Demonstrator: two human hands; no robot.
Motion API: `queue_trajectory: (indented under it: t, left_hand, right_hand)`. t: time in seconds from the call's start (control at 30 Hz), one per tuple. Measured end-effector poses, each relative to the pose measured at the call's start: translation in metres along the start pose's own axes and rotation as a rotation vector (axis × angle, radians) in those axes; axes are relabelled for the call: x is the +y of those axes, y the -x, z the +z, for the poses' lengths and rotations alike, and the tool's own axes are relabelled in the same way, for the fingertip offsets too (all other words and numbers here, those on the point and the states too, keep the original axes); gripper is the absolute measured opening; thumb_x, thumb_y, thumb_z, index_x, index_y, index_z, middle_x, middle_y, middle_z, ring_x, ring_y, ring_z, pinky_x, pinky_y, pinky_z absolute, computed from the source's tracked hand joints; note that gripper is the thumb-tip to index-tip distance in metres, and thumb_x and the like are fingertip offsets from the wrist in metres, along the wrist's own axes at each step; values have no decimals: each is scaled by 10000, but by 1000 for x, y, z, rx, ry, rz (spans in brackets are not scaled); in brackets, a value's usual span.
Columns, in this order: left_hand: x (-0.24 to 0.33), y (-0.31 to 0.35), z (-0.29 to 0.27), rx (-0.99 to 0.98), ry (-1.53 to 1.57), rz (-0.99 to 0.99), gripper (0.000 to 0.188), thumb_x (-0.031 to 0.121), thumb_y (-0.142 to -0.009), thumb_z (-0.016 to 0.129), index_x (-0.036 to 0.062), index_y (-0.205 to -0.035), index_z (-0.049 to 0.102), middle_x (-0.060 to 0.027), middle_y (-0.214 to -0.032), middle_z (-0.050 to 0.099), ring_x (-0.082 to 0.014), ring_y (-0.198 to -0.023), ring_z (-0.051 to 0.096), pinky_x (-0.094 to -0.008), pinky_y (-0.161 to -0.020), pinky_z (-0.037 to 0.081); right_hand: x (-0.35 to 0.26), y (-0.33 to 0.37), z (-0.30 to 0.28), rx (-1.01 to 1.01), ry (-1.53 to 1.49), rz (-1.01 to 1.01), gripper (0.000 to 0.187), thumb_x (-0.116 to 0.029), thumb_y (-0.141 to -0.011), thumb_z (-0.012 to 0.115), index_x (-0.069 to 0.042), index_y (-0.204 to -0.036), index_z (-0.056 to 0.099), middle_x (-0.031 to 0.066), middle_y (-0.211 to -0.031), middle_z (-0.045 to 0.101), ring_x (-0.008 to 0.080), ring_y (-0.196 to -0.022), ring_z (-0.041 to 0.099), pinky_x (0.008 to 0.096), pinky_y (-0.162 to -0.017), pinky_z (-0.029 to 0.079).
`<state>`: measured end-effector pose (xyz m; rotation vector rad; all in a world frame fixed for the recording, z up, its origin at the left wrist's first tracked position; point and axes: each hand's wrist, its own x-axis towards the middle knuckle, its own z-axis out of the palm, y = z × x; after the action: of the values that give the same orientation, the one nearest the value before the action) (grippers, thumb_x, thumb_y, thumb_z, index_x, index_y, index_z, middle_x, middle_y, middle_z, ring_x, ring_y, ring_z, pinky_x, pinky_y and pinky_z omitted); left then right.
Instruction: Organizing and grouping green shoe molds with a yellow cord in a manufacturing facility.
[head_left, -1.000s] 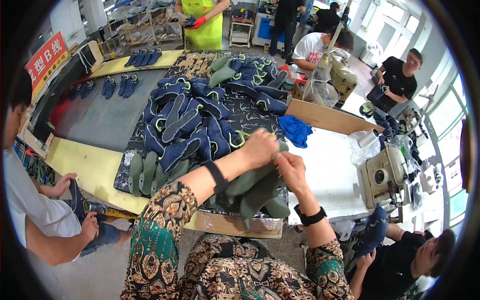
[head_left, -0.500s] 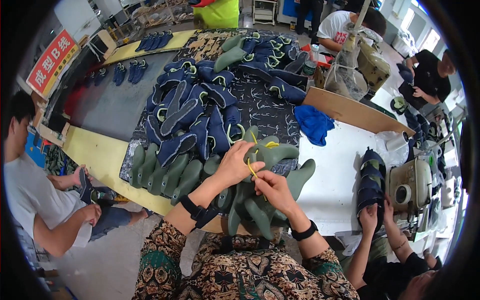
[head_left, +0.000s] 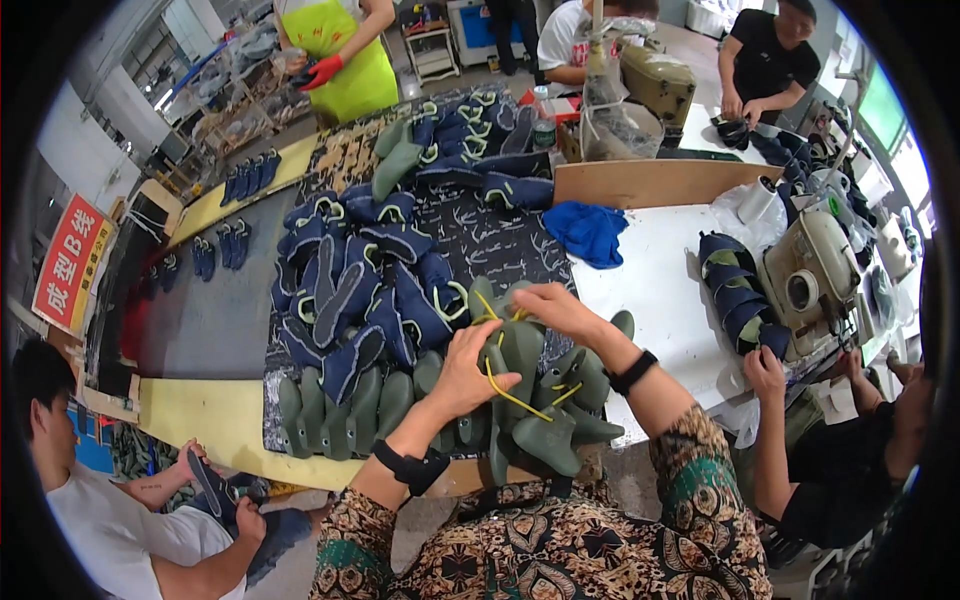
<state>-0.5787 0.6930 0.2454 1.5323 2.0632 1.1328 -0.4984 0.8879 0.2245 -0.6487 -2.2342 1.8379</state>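
Note:
A cluster of dark green shoe lasts (head_left: 546, 442) is piled at the near edge of the bench, with thin yellow cords (head_left: 515, 398) running among them. My left hand (head_left: 468, 370) curls against the side of an upright last, a cord crossing by its thumb. At the top of the same cluster, my right hand (head_left: 558, 308) is closed with a bit of yellow cord at its fingertips; its grip is partly hidden. Left of my left hand stands a row of green lasts (head_left: 365, 405). Behind them lies a heap of navy shoe uppers (head_left: 385, 310).
A blue cloth (head_left: 588, 234) lies on the white tabletop (head_left: 640, 330) beside a wooden board (head_left: 655, 187). At right, a co-worker's hands are near stacked dark uppers (head_left: 738, 295) and a sewing machine (head_left: 815, 270). Another person sits at left holding a shoe piece (head_left: 212, 490).
My right hand has moved from below the left hand up to the top of the lasts. The view has shifted, and the yellow cords now spread lower across the lasts.

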Motion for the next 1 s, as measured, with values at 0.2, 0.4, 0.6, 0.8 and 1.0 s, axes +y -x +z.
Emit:
queue_trajectory:
  t: [0.2, 0.4, 0.6, 0.8, 1.0]
  left_hand:
    - [5, 9, -3, -45, -97, 71, 699, 360, -629, 752, 21, -1151, 437, -179, -1121, 442, -341, -1048, 415, -393, -911, 341]
    - [19, 1, -33, -103, -576, 362, 699, 363, -586, 766, 33, -1129, 475, -182, -1162, 439, -327, -1082, 422, -401, -876, 351]
    - [47, 8, -52, -539, -961, 334, 691, 333, -600, 759, 35, -1154, 474, -183, -1222, 426, -306, -1104, 432, -394, -855, 353]
    - [4, 35, -38, -24, -343, 88, 461, 206, -706, 712, 12, -1085, 534, -155, -1105, 528, -324, -1045, 494, -378, -871, 407]
    - [1, 65, -6, 36, -127, -77, 460, 176, -728, 690, 4, -1122, 526, -165, -1169, 478, -335, -1102, 462, -374, -913, 393]
  right_hand:
    - [-47, -24, 34, -527, 225, 52, 317, -308, -854, 560, -7, -840, 659, 4, -737, 595, 90, -689, 499, 267, -634, 429]
    - [-25, -30, 42, -327, -55, -44, 133, -100, -811, 577, 0, -753, 642, 23, -653, 581, 82, -609, 500, 246, -550, 410]
    - [-5, -30, 35, -80, -397, 138, 163, -94, -851, 538, -12, -724, 599, 49, -660, 592, 105, -567, 495, 242, -537, 394]
    - [-8, -31, 13, -238, -242, 75, 218, -137, -874, 515, -32, -697, 584, 34, -648, 589, 91, -533, 482, 235, -499, 366]
    - [-27, -40, 37, -200, -253, 182, 235, -163, -858, 516, -24, -672, 551, 17, -546, 465, 98, -458, 423, 241, -421, 310]
